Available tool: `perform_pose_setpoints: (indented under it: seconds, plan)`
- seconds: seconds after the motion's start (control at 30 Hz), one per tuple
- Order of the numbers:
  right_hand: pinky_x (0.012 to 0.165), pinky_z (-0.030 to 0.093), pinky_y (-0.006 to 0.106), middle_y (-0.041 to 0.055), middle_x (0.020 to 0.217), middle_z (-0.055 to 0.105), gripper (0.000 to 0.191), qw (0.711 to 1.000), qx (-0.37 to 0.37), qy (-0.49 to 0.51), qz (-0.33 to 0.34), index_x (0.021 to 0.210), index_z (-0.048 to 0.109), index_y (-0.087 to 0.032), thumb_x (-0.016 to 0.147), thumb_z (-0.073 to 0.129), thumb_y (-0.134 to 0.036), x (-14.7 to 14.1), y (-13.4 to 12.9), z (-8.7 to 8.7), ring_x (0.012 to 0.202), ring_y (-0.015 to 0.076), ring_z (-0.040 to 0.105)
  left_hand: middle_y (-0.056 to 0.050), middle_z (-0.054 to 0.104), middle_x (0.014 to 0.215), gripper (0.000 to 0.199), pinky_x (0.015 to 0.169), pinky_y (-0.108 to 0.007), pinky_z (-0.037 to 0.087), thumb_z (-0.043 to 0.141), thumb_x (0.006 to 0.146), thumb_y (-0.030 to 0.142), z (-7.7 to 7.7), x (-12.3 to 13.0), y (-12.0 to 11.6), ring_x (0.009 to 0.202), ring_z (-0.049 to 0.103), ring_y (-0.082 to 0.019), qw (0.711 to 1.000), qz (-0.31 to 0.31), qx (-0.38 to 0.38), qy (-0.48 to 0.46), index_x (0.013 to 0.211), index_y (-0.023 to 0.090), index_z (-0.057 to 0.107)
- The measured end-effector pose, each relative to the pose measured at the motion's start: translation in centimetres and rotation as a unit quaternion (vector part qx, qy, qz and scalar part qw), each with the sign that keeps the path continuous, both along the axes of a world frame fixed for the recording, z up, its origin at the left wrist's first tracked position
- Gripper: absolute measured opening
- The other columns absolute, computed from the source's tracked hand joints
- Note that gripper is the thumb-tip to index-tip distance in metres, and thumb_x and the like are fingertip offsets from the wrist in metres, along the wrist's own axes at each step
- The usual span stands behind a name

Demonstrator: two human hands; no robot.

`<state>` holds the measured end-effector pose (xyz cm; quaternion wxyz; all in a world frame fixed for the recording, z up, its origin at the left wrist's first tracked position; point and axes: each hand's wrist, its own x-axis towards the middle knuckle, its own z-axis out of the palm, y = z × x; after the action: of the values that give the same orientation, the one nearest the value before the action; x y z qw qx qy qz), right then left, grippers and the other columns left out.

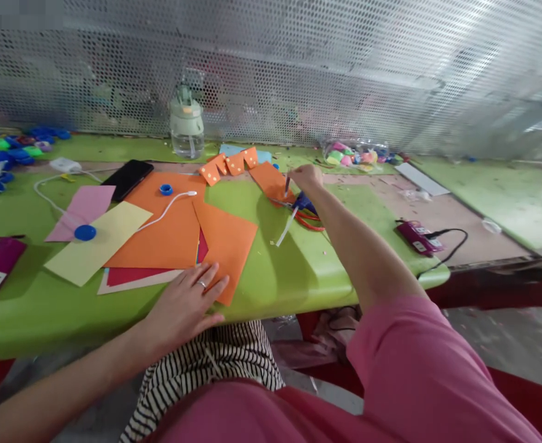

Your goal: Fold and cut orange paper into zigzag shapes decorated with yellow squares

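Observation:
My left hand lies flat with fingers stretched, at the table's front edge. Its fingertips rest on a folded orange paper sheet. A larger orange sheet lies just beyond it. My right hand reaches far forward, its fingers closed around a slim pen, pointing down over an orange paper strip. Beside and below this hand is a dark blue tool, partly hidden by the wrist, with a whitish stick and an orange-red loop next to it.
White-dotted orange paper pieces, a bottle and a black phone stand or lie farther back. Left are a yellow sheet, a blue cap and a white cable. Purple power strips sit on both sides.

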<state>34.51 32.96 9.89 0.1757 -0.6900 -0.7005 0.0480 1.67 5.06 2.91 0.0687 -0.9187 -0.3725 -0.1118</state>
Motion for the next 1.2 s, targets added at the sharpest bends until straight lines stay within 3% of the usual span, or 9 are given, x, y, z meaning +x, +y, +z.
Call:
perform_pose_setpoints:
  seconds: [0.13, 0.2, 0.27, 0.33, 0.53, 0.73, 0.87, 1.03, 1.2]
  plan:
    - [0.086, 0.056, 0.045, 0.0144, 0.127, 0.066, 0.042, 0.991, 0.065, 0.104, -0.057, 0.133, 0.051, -0.022, 0.106, 0.022, -0.035, -0.7, -2.9, 3.0, 0.108, 0.0234, 0.065, -0.016, 0.065, 0.136, 0.042, 0.101, -0.045, 0.052, 0.061, 0.095, 0.034, -0.3, 0.2, 0.2, 0.122, 0.064, -0.032, 0.999, -0.017, 0.035, -0.002, 0.133, 0.016, 0.062]
    - [0.073, 0.057, 0.039, 0.0073, 0.111, 0.072, 0.031, 0.983, 0.064, 0.170, -0.021, 0.125, 0.049, -0.033, 0.104, 0.026, -0.036, -1.3, -5.8, 4.3, 0.091, 0.0198, 0.068, -0.014, 0.067, 0.134, 0.036, 0.100, -0.042, 0.053, 0.056, 0.096, 0.019, -0.2, 0.3, 0.1, 0.119, 0.066, -0.030, 0.998, -0.038, 0.048, 0.002, 0.131, 0.017, 0.062]
    - [0.068, 0.057, 0.037, 0.0023, 0.090, 0.070, 0.011, 0.937, 0.021, 0.338, 0.086, 0.105, 0.048, -0.033, 0.100, 0.041, -0.039, -1.7, -9.2, 4.9, 0.077, 0.0184, 0.067, -0.013, 0.065, 0.137, 0.042, 0.101, -0.040, 0.052, 0.052, 0.093, 0.008, 0.0, 0.2, -0.1, 0.121, 0.065, -0.028, 0.998, -0.059, 0.036, 0.008, 0.133, 0.017, 0.060]
    - [0.058, 0.054, 0.032, -0.0029, 0.068, 0.062, 0.017, 0.930, -0.018, 0.349, 0.116, 0.091, 0.047, -0.030, 0.094, 0.054, -0.045, -1.8, -12.8, 4.5, 0.060, 0.0155, 0.060, -0.012, 0.063, 0.140, 0.046, 0.105, -0.039, 0.050, 0.050, 0.091, 0.004, 0.3, -0.2, -0.1, 0.127, 0.061, -0.027, 0.996, -0.087, 0.007, 0.010, 0.134, 0.017, 0.058]
    - [0.046, 0.044, 0.023, -0.0059, 0.063, 0.054, 0.029, 0.934, -0.162, 0.258, 0.185, 0.092, 0.056, -0.022, 0.082, 0.070, -0.046, -1.3, -19.3, 0.2, 0.051, 0.0100, 0.051, -0.004, 0.058, 0.147, 0.040, 0.119, -0.044, 0.037, 0.047, 0.095, 0.005, 2.9, -2.8, 2.0, 0.144, 0.044, -0.023, 0.983, -0.180, -0.029, -0.008, 0.122, 0.026, 0.068]
    - [0.050, 0.034, 0.024, -0.0025, 0.065, 0.059, 0.034, 0.958, -0.138, 0.161, 0.192, 0.108, 0.064, -0.020, 0.093, 0.053, -0.049, -1.2, -22.2, -2.0, 0.053, 0.0110, 0.048, 0.004, 0.052, 0.153, 0.050, 0.123, -0.049, 0.031, 0.041, 0.094, 0.002, 6.1, -8.8, 4.8, 0.154, 0.025, -0.023, 0.988, -0.150, -0.013, -0.023, 0.113, 0.033, 0.074]
    - [0.064, 0.042, 0.027, 0.0052, 0.087, 0.071, 0.035, 0.963, -0.098, 0.092, 0.233, 0.110, 0.066, -0.020, 0.098, 0.044, -0.043, -2.0, -23.6, -2.4, 0.072, 0.0159, 0.062, -0.002, 0.057, 0.148, 0.030, 0.120, -0.058, 0.031, 0.049, 0.100, 0.039, 5.5, -11.3, 5.6, 0.151, 0.031, -0.032, 0.995, -0.094, 0.026, -0.010, 0.105, 0.028, 0.076]
    - [0.061, 0.039, 0.029, 0.0109, 0.106, 0.072, 0.039, 0.970, -0.068, -0.068, 0.221, 0.117, 0.066, -0.023, 0.103, 0.033, -0.038, -3.9, -25.2, -3.9, 0.086, 0.0218, 0.067, -0.001, 0.056, 0.150, 0.052, 0.123, -0.053, 0.027, 0.034, 0.098, 0.010, 3.1, -6.9, 2.7, 0.146, 0.042, -0.025, 0.996, -0.073, -0.022, 0.041, 0.142, 0.029, 0.056]
    - [0.059, 0.034, 0.030, 0.0117, 0.104, 0.072, 0.040, 0.967, -0.029, -0.167, 0.190, 0.119, 0.065, -0.023, 0.105, 0.031, -0.039, -5.0, -26.0, -4.9, 0.088, 0.0226, 0.067, -0.009, 0.058, 0.147, 0.044, 0.120, -0.045, 0.032, 0.042, 0.100, 0.018, 1.7, -3.0, 0.4, 0.142, 0.046, -0.025, 0.994, -0.108, -0.029, 0.016, 0.142, 0.018, 0.055]
